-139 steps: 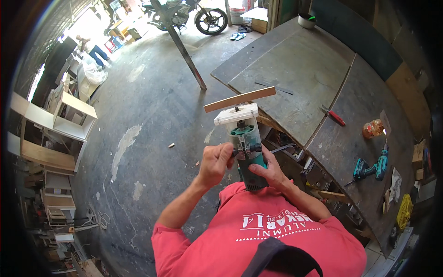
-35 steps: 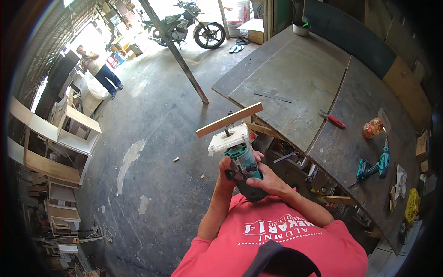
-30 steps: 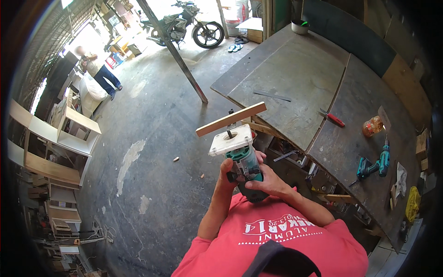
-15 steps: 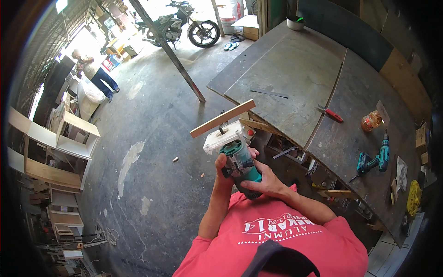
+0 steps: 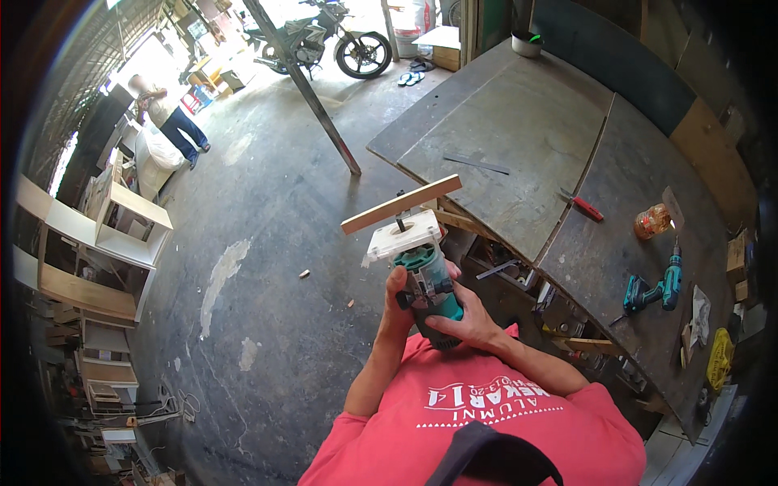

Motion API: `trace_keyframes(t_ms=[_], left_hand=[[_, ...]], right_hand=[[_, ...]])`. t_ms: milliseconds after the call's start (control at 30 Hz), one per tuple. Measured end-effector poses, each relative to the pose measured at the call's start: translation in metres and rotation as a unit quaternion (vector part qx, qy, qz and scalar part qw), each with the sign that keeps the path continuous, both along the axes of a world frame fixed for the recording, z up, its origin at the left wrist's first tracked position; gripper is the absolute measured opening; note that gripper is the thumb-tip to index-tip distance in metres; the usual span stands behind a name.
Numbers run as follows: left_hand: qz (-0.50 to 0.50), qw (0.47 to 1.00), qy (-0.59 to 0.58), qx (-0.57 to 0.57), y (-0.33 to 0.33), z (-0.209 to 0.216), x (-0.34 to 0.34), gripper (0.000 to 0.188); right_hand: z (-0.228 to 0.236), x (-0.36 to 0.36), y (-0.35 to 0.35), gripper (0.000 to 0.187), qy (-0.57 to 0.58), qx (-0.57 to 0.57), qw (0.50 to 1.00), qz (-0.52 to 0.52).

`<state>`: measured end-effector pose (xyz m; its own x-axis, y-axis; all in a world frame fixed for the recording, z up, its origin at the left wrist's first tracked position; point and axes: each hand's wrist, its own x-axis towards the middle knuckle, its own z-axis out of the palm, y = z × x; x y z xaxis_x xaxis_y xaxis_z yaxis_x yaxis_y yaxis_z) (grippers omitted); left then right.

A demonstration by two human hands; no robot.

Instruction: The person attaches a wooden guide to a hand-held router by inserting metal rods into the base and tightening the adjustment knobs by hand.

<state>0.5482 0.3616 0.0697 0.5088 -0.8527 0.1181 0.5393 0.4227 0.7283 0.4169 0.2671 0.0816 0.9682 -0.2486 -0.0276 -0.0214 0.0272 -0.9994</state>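
Both of my hands hold a teal trim router (image 5: 433, 293) close to my chest. My left hand (image 5: 395, 300) wraps its left side, thumb up near the top of the motor housing. On the right, my right hand (image 5: 472, 316) grips the lower body, its thumb laid across the front and its fingers behind. A pale, roughly square base plate (image 5: 405, 235) with a round hole sits at the router's far end. Beyond the plate a straight wooden strip (image 5: 403, 205) is mounted crosswise, with a dark metal piece between the two.
A large worktable (image 5: 519, 121) fills the right, bearing a cordless drill (image 5: 658, 279), a red-handled knife (image 5: 585, 207), a jar (image 5: 651, 221) and a flat metal strip (image 5: 476, 165). A slanted post (image 5: 312, 101) stands ahead. Wooden shelving (image 5: 89, 296) lines the left; a person (image 5: 172, 121) stands far left near a motorcycle (image 5: 324, 44).
The router and its wooden strip have shifted slightly to the right in view. My grip looks the same, and the surroundings have moved a little with the head.
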Motion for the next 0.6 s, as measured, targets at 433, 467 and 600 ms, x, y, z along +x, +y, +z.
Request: trace_keyframes(t_ms=[433, 467, 600], left_hand=[[-0.034, 0.999, 0.019, -0.007, -0.006, -0.016, 0.002, 0.088], [-0.043, 0.999, 0.019, -0.026, -0.009, -0.014, 0.003, 0.087], [-0.058, 0.998, 0.0, -0.021, -0.008, -0.02, 0.009, 0.091]], right_hand=[[-0.003, -0.002, -0.009, 0.064, 0.039, 0.04, 0.998, 0.021], [-0.004, -0.002, -0.01, 0.065, 0.035, 0.04, 0.998, 0.019], [-0.001, 0.001, -0.01, 0.067, 0.027, 0.014, 0.999, 0.013]])
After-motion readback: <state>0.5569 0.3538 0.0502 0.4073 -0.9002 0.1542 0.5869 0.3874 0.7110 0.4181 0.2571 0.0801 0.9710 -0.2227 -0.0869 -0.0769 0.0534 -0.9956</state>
